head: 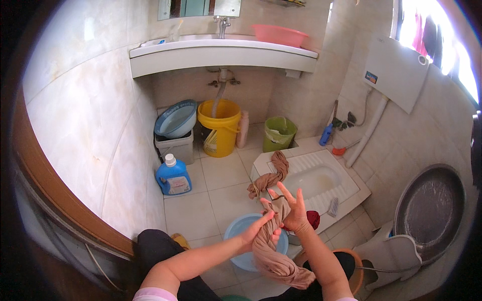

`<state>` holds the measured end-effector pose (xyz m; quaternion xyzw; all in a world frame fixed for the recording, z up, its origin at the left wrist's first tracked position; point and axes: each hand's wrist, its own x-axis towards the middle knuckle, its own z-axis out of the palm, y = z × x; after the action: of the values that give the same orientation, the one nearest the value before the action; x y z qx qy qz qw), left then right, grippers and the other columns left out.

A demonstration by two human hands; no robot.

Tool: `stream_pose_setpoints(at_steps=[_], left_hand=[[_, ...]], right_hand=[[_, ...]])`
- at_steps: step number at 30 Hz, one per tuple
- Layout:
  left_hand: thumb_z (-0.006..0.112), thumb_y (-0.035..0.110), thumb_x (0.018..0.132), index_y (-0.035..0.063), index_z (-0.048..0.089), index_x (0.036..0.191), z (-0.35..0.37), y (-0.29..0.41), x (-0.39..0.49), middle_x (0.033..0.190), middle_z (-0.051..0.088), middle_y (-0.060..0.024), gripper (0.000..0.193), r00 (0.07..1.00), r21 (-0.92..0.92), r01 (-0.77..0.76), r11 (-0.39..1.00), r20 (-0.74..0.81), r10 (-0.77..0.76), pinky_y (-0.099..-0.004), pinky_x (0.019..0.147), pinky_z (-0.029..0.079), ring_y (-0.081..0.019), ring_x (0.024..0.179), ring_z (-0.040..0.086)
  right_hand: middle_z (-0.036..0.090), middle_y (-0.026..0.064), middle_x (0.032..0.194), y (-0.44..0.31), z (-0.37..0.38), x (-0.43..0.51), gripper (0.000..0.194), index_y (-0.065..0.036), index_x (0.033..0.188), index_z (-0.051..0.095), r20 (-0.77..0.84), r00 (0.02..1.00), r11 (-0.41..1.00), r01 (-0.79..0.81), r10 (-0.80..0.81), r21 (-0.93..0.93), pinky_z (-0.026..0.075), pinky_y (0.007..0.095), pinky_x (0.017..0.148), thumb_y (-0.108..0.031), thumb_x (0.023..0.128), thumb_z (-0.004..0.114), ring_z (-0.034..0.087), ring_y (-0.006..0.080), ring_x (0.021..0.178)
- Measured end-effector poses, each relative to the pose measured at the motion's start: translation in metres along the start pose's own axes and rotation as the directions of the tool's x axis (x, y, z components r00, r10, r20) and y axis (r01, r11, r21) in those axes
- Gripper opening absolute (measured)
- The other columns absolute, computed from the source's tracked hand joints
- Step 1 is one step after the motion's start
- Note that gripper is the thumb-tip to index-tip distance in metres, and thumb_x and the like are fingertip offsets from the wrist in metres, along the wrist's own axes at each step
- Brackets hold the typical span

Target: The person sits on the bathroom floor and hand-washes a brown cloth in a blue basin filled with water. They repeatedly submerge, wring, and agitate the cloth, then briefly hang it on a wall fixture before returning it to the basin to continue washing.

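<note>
A twisted brown cloth (pixel 269 248) is gripped in my left hand (pixel 260 229), above a light blue basin (pixel 235 229) on the floor. My right hand (pixel 295 210) is beside the cloth's upper end with its fingers spread; whether its palm touches the fabric is unclear. The lower end of the cloth hangs out to the right over my lap. Another twisted brown cloth (pixel 278 169) lies across the near-left edge of the squat toilet (pixel 312 180). Dark red fabric (pixel 313 219) shows just right of my right wrist.
A blue detergent bottle (pixel 174 177) stands at the left wall. Behind are a yellow bucket (pixel 222 131), a green bin (pixel 278 135) and a blue-rimmed basin (pixel 175 118). At right, a large dark basin (pixel 429 214) leans near a grey plastic stool (pixel 391 252). An orange basin (pixel 357 267) sits close by.
</note>
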<state>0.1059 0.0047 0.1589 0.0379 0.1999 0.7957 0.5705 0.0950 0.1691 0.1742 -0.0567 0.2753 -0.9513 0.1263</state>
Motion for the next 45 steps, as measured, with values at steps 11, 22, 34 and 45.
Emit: stream_pose_setpoints(at_steps=[11,22,34,45], left_hand=[[0.057,0.052,0.083,0.0086,0.056,0.089,-0.016,-0.029,0.009,0.071,0.056,-0.0024,0.044,0.943,0.563,0.096,0.821,-0.315,0.106,-0.0272,0.053,0.044,-0.0132,0.06,0.055],[0.043,0.049,0.088,0.0046,0.058,0.107,-0.061,-0.064,0.012,0.098,0.063,-0.0142,0.051,0.916,0.975,0.077,0.206,-0.151,0.372,-0.0376,0.084,0.043,-0.029,0.096,0.058],[0.054,0.04,0.085,0.0053,0.057,0.112,-0.119,-0.087,0.034,0.107,0.061,-0.0152,0.044,0.861,0.956,-0.007,0.293,-0.143,0.489,-0.037,0.082,0.044,-0.0288,0.098,0.058],[0.072,0.032,0.075,0.0005,0.059,0.106,-0.05,0.009,0.019,0.101,0.062,-0.0065,0.046,0.797,0.692,-0.044,0.721,-0.411,0.443,-0.0321,0.075,0.047,-0.0178,0.087,0.059]], right_hand=[[0.055,0.0034,0.074,0.017,-0.02,0.002,0.018,-0.003,0.092,0.058,-0.304,0.939,0.772,-0.31,0.158,-0.555,0.046,0.0255,0.054,-0.02,0.089,0.055,0.051,0.0115,0.056],[0.058,0.0054,0.067,0.08,-0.106,-0.001,0.018,0.001,0.077,0.061,-0.385,0.923,0.405,-0.36,0.021,-0.841,0.047,0.0274,0.051,-0.016,0.082,0.057,0.053,0.0129,0.054],[0.06,0.0093,0.066,0.097,-0.132,0.005,0.023,0.004,0.085,0.063,-0.267,0.948,0.031,-0.266,-0.174,-0.964,0.047,0.0294,0.053,-0.018,0.082,0.054,0.057,0.0161,0.058],[0.056,0.0099,0.108,0.037,-0.05,-0.005,0.052,-0.005,0.116,0.05,-0.583,0.812,0.765,-0.357,-0.029,-0.536,0.044,0.0374,0.083,-0.05,0.09,0.042,0.054,0.0202,0.098]])
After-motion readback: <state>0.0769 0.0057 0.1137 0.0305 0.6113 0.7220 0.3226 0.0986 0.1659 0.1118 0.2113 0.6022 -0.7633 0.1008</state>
